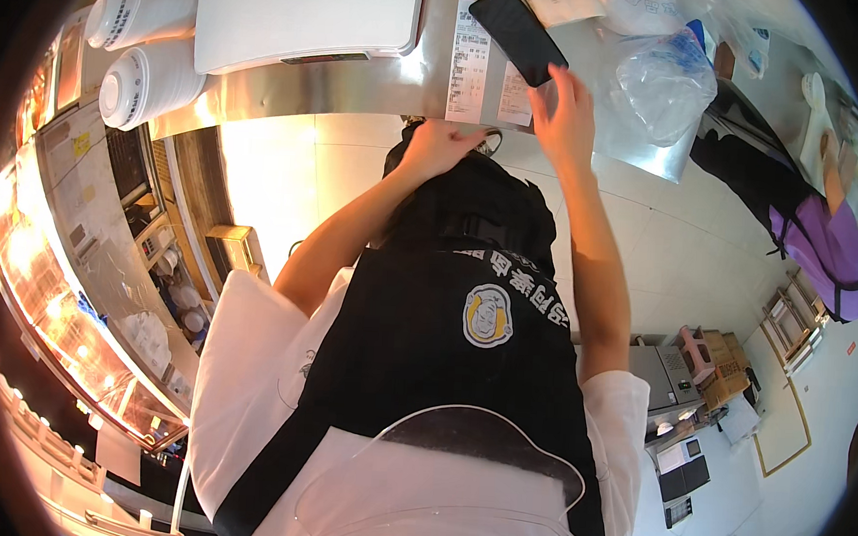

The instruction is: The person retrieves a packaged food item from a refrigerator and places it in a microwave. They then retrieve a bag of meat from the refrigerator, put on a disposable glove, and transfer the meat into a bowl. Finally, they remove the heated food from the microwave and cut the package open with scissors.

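Note:
A black smartphone (519, 36) lies slantwise on the metal counter (278, 100), screen up. At its near end is my right hand (566, 122), thumb and fingers apart, a fingertip touching the phone's edge. Two printed paper slips lie by the phone: a long receipt (469, 66) to its left and a shorter slip (515, 98) below it. My left hand (439, 150) is at the counter's front edge, over the black cloth at my waist. Its thumb points to a small dark ring (491, 142); the fingertips are hidden, so any hold cannot be seen.
White stacked cups (151, 82) and a white flat-topped appliance (307, 21) stand at left on the counter. Clear plastic bags (668, 84) lie at right. Further right, a person in a purple top (823, 238) works at another counter. Cardboard boxes (722, 367) stand behind me.

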The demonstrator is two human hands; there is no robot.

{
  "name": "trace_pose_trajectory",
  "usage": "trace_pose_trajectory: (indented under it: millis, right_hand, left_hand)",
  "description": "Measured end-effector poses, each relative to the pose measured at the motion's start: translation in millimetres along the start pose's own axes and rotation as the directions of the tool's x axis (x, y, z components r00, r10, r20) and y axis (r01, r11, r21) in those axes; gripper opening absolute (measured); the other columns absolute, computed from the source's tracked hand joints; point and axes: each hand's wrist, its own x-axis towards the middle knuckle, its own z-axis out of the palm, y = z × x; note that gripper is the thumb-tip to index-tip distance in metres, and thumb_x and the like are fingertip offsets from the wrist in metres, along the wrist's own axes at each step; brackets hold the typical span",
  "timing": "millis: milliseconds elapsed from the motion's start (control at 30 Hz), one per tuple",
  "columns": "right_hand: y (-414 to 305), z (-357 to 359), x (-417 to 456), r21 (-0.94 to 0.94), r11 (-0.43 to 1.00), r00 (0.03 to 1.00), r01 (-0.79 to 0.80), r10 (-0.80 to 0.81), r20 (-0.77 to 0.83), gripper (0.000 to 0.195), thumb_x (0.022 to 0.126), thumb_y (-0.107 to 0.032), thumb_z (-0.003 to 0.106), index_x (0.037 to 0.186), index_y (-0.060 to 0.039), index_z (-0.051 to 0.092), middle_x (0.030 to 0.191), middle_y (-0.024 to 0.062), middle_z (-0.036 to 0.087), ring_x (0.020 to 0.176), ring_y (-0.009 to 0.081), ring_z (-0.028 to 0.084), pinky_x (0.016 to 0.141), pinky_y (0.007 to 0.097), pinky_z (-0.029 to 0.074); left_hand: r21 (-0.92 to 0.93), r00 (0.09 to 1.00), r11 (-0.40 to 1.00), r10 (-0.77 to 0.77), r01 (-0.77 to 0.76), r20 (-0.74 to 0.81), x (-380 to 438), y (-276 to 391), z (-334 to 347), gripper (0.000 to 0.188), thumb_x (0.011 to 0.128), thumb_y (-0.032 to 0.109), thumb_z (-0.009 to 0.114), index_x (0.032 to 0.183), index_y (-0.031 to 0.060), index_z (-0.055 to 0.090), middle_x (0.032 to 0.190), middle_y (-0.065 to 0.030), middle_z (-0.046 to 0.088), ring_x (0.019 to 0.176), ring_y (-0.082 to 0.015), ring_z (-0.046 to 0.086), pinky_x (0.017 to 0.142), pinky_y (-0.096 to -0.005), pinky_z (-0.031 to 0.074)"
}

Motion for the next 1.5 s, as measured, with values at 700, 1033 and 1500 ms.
trace_pose_trajectory:
  millis: [700,1033,1500]
  right_hand:
    - [-50.7,-133.9,-193.3,0.147,0.748,0.728,-0.647,0.549,0.410,0.038,0.090,-0.006,0.059,0.127,-0.0031,0.051,0.111,0.0145,0.063,0.103,0.0275,0.062,0.088,0.0366,0.050]
    - [-70.2,-174.1,-221.8,0.247,0.238,0.326,-0.939,0.391,0.861,0.058,0.077,0.007,0.070,0.124,-0.0091,0.041,0.104,0.0047,0.056,0.098,0.0131,0.058,0.082,0.0264,0.049]
    - [-92.0,-151.1,-261.8,0.377,0.486,0.589,-0.789,0.421,0.690,0.048,0.078,-0.027,0.068,0.112,-0.0006,0.048,0.085,0.0171,0.065,0.081,0.0259,0.066,0.073,0.0362,0.050]
  left_hand:
    - [0.112,0.986,0.988,-0.120,0.107,0.116,-121.2,1.2,-94.2,0.033,0.090,0.026,0.063,0.072,-0.0006,0.058,0.054,-0.0049,0.051,0.051,-0.0126,0.044,0.051,-0.0317,0.039]
    - [-0.014,0.741,0.976,-0.157,0.219,0.653,-135.0,-26.1,-156.8,0.041,0.071,-0.013,0.061,0.110,-0.0003,0.054,0.095,-0.0099,0.063,0.089,-0.0157,0.061,0.076,-0.0279,0.051]
    - [0.216,0.835,0.973,-0.189,0.086,0.517,-160.9,-61.2,-140.6,0.029,0.067,-0.001,0.070,0.095,-0.0006,0.060,0.080,-0.0097,0.066,0.077,-0.0194,0.065,0.072,-0.0305,0.052]
